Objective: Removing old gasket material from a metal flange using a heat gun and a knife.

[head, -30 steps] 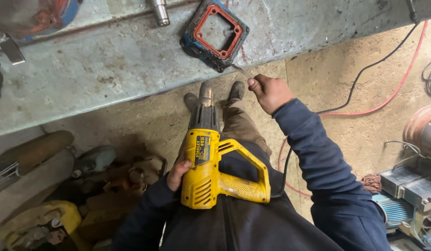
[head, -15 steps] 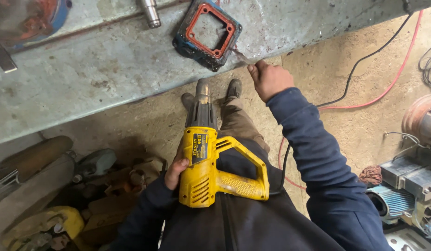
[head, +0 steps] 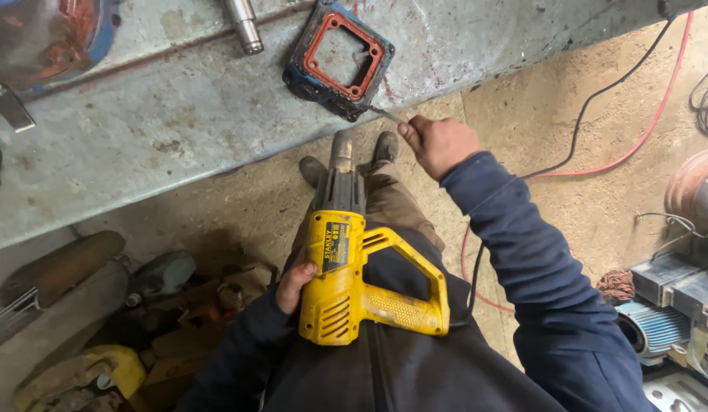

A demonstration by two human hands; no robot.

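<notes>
**Scraper hand creeps up to the cover plate, heat gun stays put**

Compared with a second ago, the right hand [head: 439, 145] has slid up toward the bench edge, so the thin metal blade [head: 384, 115] it's pinching now has its tip right at the lower corner of the square cover plate [head: 339, 59], the blue one with the orange-red gasket ring. That plate sits flat on the grey metal bench [head: 178, 130], near its front edge. Fist is closed round the blade's handle end.

Left hand [head: 294, 286] hasn't budged: fingers wrapped on the side of the yellow heat gun [head: 362, 282], held against the body with the nozzle pointing up at the bench, just under the plate. A steel shaft [head: 243, 27] lies further back on the bench, and red and black cables [head: 598, 152] trail across the dusty floor on the right.
</notes>
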